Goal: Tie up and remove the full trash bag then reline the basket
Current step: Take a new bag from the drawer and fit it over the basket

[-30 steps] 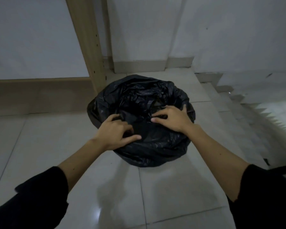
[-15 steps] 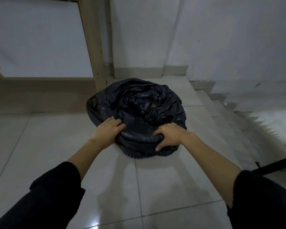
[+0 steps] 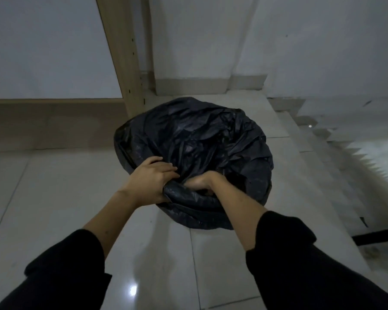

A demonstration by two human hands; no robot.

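A full black trash bag sits in a round basket on the tiled floor, its crumpled plastic covering the basket completely. My left hand grips a bunched fold of the bag's near rim. My right hand is close beside it, fingers curled into the same gathered plastic, partly hidden by the fold. Both hands are at the near edge of the bag, almost touching each other.
A wooden post stands just behind and left of the bag, with a low wooden ledge running left. White walls close the corner behind. Stairs drop away on the right. A dark bar lies at the right edge.
My hands have moved from apart on the bag's near rim to close together, bunching the plastic between them. The view has shifted closer over the bag.
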